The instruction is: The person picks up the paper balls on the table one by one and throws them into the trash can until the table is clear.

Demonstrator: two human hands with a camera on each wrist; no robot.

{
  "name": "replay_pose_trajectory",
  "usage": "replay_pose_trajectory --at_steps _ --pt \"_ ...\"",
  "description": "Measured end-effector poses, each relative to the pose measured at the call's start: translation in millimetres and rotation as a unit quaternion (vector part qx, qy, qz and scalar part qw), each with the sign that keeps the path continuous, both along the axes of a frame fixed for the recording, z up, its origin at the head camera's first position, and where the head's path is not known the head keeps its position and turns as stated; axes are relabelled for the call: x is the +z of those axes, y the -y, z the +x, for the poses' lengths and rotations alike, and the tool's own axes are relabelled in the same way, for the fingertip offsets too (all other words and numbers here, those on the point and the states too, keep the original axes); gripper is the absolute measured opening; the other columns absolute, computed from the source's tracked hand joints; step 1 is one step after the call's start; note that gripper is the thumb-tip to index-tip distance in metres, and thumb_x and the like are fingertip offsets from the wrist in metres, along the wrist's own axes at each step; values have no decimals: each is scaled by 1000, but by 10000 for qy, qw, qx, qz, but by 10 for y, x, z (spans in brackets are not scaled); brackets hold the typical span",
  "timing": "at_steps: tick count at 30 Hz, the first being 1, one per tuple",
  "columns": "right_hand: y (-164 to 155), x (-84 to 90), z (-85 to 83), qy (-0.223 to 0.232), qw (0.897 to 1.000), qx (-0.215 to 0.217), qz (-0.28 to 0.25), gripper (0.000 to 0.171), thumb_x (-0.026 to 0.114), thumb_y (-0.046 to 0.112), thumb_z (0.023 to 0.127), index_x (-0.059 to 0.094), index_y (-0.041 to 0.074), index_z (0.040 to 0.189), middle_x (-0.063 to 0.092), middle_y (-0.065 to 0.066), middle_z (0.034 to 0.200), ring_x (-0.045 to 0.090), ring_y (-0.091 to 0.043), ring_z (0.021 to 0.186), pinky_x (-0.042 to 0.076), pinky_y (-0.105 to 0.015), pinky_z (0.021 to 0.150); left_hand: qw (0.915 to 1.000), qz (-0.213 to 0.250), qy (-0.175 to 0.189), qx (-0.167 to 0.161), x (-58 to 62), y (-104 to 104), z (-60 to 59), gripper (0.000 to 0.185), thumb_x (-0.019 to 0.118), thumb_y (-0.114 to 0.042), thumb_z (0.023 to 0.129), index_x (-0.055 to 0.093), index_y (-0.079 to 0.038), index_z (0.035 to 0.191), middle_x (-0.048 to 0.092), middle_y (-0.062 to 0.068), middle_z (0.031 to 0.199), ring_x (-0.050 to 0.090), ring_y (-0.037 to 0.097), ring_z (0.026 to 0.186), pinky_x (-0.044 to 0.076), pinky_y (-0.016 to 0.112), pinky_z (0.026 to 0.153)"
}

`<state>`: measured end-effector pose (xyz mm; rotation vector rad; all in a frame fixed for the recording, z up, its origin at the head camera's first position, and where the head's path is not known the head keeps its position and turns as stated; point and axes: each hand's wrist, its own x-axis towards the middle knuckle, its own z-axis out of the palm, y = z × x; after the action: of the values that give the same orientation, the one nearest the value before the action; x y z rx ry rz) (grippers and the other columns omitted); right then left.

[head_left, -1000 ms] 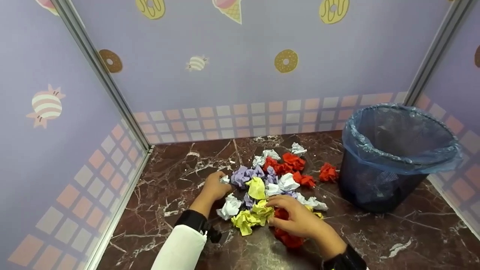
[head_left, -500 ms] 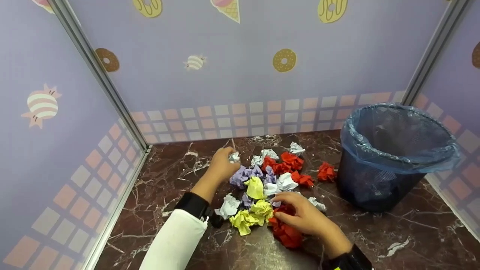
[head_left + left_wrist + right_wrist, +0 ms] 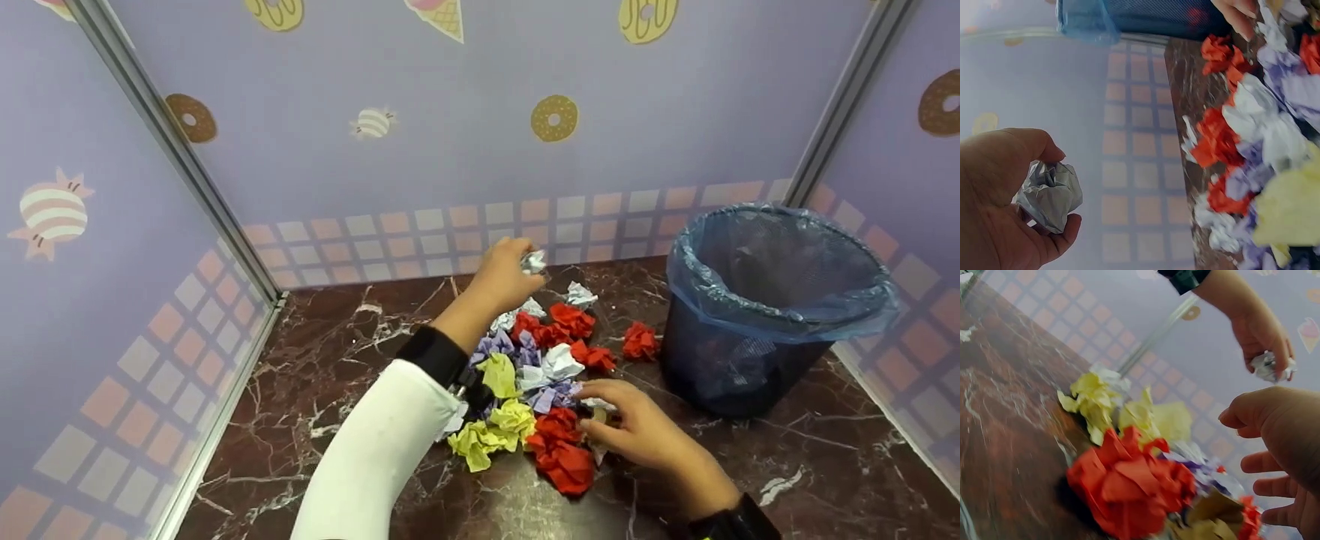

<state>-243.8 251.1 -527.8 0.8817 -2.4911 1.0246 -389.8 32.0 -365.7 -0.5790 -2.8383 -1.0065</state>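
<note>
High over the back of the pile, my left hand (image 3: 504, 276) holds a crumpled white paper ball (image 3: 1053, 198) between curled thumb and fingers. My right hand (image 3: 639, 429) hovers at the pile's right side with fingers spread and nothing in them, as the right wrist view shows. Nearest to it lie a large crumpled red paper (image 3: 1129, 486), a crumpled brown paper (image 3: 1213, 517) and a crumpled purple paper (image 3: 553, 396). Crumpled yellow papers (image 3: 474, 444) sit at the pile's front left. More red papers (image 3: 571, 321) and a white one (image 3: 562, 363) lie toward the back, partly overlapped by my left arm.
A dark mesh waste bin (image 3: 716, 367) lined with a blue plastic bag (image 3: 690, 289) stands at the right. One red paper ball (image 3: 640, 341) lies beside it. Patterned panels (image 3: 420, 165) enclose the dark marbled table (image 3: 315, 375) at the back and both sides.
My left hand has lifted the white paper ball from the pile's left side and carried it up, back and rightward. My right hand has drawn slightly right, off the red paper.
</note>
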Motion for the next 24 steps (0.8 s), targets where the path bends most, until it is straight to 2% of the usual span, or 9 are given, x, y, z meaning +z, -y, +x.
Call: replay_pose_trajectory --at_steps 6,10,15,17,20,24 --pt "-260 13 78 99 9992 -370 129 38 77 28 83 67 19 119 62 4 126 57 -19 117 49 -45 95 9991 -134 -144 -387 254 -497 93 36 72 -15 77 62 -19 111 50 -1 105 52 16 90 51 24 68" --pt "-405 -35 116 108 9986 -442 282 39 78 28 83 67 18 118 63 1 124 57 -19 115 50 -43 92 9971 -449 -317 -520 320 -776 145 37 73 -19 78 62 -23 113 50 -3 104 50 15 93 48 25 72" --pt "-539 -120 167 79 9980 -550 304 39 80 24 80 66 27 117 65 0 121 58 -18 112 48 -43 93 9936 -735 -553 -649 425 -1092 172 36 73 -23 80 64 -25 114 50 -5 103 50 14 94 45 25 75" --pt "-569 -148 191 71 9981 -537 299 40 79 24 81 65 30 118 65 1 120 59 -17 112 48 -42 94 9920 -874 -618 -674 499 -1214 186 34 73 -25 81 63 -26 113 50 -6 102 50 13 93 44 24 75" --pt "-594 -173 223 -7 9988 -404 265 40 78 23 82 65 29 120 66 0 119 60 -17 111 48 -41 94 9902 -1055 -617 -681 634 -1394 243 32 72 -27 83 62 -29 113 48 -8 104 48 12 95 44 25 75" --pt "-602 -183 255 -171 9992 -328 175 42 78 22 82 65 26 121 66 1 119 61 -17 110 46 -31 96 9874 -1228 -656 -757 777 -1644 343 36 72 -29 83 61 -34 116 48 -9 107 47 11 98 44 23 77"
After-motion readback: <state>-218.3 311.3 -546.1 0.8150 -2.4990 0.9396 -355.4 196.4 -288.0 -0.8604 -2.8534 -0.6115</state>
